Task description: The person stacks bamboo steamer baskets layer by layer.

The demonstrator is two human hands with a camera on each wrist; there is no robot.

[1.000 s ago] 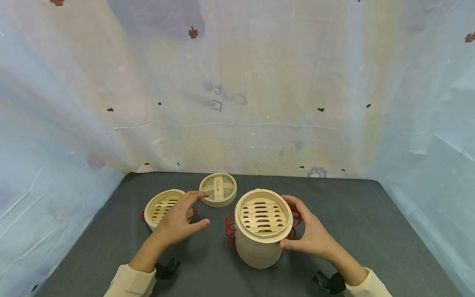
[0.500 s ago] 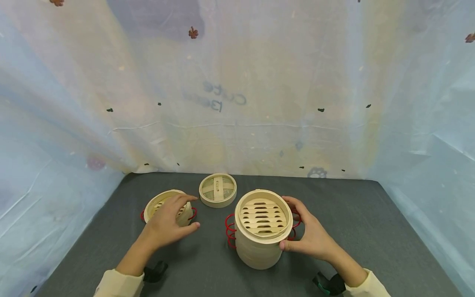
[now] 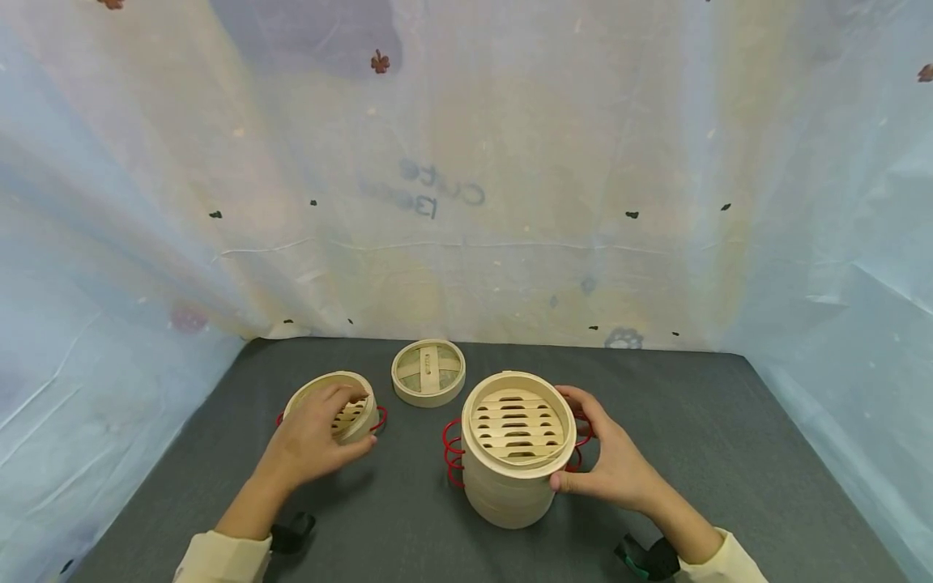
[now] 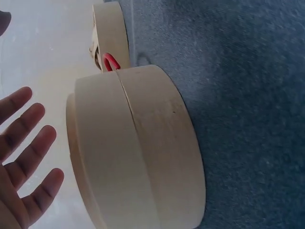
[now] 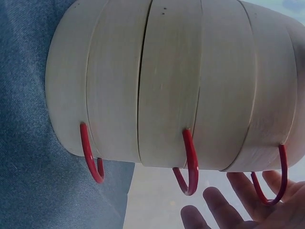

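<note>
At centre right a stack of bamboo steamer baskets (image 3: 503, 495) stands upright, with red loop handles on its sides and a slatted base inside the top tier. My right hand (image 3: 612, 457) grips the upper right side of the stack, thumb in front and fingers behind. To the left sits a single bamboo steamer basket (image 3: 363, 427), partly hidden by my left hand (image 3: 309, 437). That hand is over the basket with fingers spread; in the left wrist view its fingers (image 4: 33, 157) are apart from the basket wall. A round bamboo lid (image 3: 428, 371) lies behind, between both.
A dark grey cloth covers the table (image 3: 729, 437). Pale, translucent sheeting (image 3: 510, 267) hangs behind the table and along both sides. Black straps circle both wrists below the cream sleeves.
My left hand has moved left and slightly down, away from the lid's edge and over the single basket. My right hand and the stack have stayed where they were.
</note>
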